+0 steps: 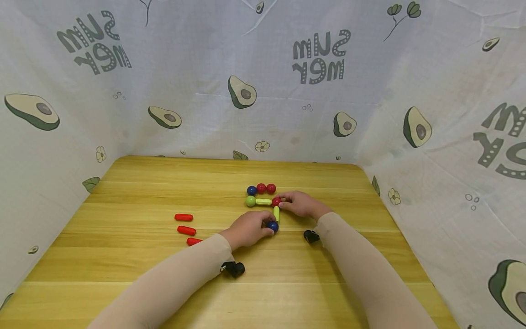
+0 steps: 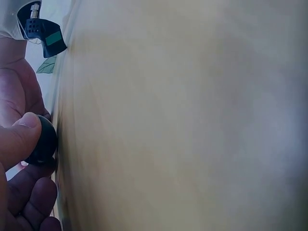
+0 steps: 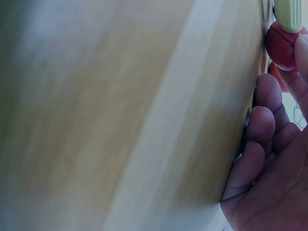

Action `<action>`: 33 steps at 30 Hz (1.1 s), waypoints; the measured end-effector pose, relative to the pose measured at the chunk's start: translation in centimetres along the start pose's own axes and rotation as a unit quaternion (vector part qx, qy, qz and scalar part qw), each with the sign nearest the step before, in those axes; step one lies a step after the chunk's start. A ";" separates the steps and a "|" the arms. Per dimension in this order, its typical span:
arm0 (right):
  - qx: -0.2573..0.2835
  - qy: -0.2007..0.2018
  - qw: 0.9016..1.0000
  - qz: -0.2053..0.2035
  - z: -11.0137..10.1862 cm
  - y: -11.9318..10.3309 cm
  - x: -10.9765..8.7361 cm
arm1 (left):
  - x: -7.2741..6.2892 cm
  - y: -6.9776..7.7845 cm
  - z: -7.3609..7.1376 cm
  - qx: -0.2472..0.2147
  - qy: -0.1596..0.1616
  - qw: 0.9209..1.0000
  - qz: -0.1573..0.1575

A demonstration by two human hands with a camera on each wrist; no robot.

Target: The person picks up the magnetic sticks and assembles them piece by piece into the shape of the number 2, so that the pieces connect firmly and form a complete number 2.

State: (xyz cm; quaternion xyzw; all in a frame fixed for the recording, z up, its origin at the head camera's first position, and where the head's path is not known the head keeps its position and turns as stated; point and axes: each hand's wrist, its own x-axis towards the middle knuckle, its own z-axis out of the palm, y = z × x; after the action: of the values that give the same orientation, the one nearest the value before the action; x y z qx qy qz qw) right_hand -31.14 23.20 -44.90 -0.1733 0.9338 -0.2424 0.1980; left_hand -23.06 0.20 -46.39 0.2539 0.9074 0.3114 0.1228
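Observation:
My left hand point(image 1: 248, 227) pinches a blue ball point(image 1: 273, 226) between thumb and fingers, low over the table. In the left wrist view the same ball point(image 2: 44, 142) looks dark under the thumb. My right hand point(image 1: 302, 204) grips a red ball point(image 1: 276, 202) at the corner of an L-shaped chain. From that ball a yellow-green rod point(image 1: 263, 201) runs left to a green ball point(image 1: 250, 201). A second yellow-green rod point(image 1: 276, 214) runs toward me, its near end right at the blue ball. The right wrist view shows the red ball point(image 3: 281, 47) against a rod point(image 3: 288, 14).
Behind the chain sit another blue ball point(image 1: 252, 190) and two red balls point(image 1: 261, 188) in a row. Several red rods point(image 1: 183, 217) lie on the left of the wooden table point(image 1: 135, 256); my left sleeve partly covers the nearest. A printed cloth point(image 1: 197, 68) hangs around the table.

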 end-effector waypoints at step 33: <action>0.008 -0.004 1.000 -0.009 -0.1 0.0 -0.1 | 0.7 0.1 0.7 -0.006 0.012 1.000 0.004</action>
State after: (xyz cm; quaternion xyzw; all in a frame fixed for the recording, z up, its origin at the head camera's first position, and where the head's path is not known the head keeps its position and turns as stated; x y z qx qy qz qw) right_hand -31.12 23.29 -44.83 -0.1810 0.9297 -0.2505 0.2005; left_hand -23.33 0.97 -46.91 0.2529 0.9060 0.3202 0.1126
